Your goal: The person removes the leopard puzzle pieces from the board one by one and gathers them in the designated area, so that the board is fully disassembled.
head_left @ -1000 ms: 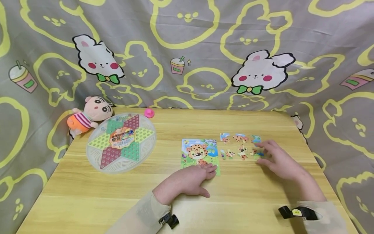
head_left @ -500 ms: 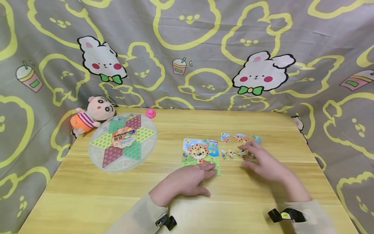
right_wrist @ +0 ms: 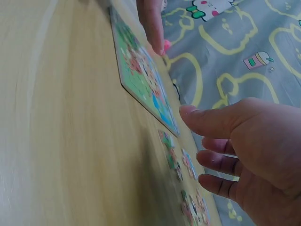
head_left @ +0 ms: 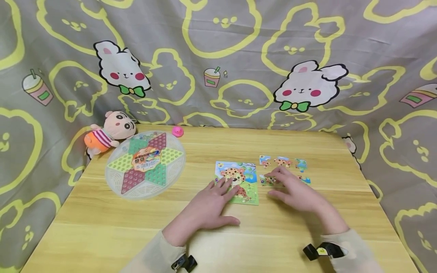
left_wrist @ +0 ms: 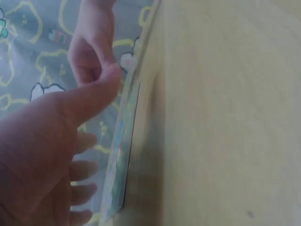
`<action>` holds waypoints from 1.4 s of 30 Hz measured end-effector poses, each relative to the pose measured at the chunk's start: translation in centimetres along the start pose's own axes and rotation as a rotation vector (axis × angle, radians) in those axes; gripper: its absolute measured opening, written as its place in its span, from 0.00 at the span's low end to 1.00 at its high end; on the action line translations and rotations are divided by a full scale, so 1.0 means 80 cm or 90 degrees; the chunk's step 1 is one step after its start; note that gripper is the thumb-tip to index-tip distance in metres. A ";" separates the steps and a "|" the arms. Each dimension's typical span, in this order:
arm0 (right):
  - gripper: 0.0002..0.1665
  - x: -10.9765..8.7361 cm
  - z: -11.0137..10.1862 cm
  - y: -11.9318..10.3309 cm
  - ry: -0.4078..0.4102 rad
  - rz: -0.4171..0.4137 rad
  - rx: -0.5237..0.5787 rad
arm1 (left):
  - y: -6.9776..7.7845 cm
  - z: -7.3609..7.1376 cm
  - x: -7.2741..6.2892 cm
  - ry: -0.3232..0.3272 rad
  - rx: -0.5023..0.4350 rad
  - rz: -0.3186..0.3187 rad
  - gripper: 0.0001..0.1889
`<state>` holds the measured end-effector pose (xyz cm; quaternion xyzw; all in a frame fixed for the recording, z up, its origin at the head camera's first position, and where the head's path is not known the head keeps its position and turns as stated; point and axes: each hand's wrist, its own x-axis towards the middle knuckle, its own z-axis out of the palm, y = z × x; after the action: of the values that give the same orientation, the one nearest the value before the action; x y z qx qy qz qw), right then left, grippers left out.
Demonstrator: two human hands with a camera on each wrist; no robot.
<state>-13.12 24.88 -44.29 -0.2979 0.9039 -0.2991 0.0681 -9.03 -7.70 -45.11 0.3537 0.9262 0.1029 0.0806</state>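
A square leopard puzzle board [head_left: 252, 191] lies on the wooden table, its spotted animal printed on a green and blue scene. My left hand [head_left: 208, 208] is spread over the board's left and lower part, thumb out toward the table; whether the fingertips touch it I cannot tell. To the right, several loose puzzle pieces [head_left: 282, 162] lie in two rows. Above the lower row hovers my right hand [head_left: 298, 193], hiding part of its pieces. In the right wrist view its fingers [right_wrist: 218, 162] are loosely bent, with nothing held, and the pieces [right_wrist: 170, 153] lie below.
A round Chinese checkers board [head_left: 112, 178] with a coloured star lies on the left. Behind it leans a plush doll [head_left: 99, 140] in a striped top. A small pink toy [head_left: 177, 131] sits near the back edge. A patterned curtain [head_left: 239, 49] hangs behind the table.
My right hand has moved left from the rightmost pieces to the lower-left ones. My left hand has shifted left with fingers spreading, uncovering the puzzle board's lower right corner.
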 end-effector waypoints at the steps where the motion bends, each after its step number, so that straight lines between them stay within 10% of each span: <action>1: 0.28 0.002 0.002 -0.001 -0.003 -0.001 0.005 | -0.001 0.001 -0.003 -0.001 0.000 -0.014 0.54; 17: 0.28 0.044 0.016 -0.030 -0.058 -0.029 0.007 | 0.013 0.011 -0.018 -0.049 -0.043 -0.156 0.55; 42: 0.17 0.130 0.063 -0.068 -0.152 -0.108 0.031 | 0.012 0.012 -0.015 -0.087 -0.045 -0.178 0.56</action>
<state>-17.34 12.84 -44.66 -0.4051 0.8535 -0.2877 0.1566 -7.34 -7.72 -45.73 0.2243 0.9546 0.0986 0.1695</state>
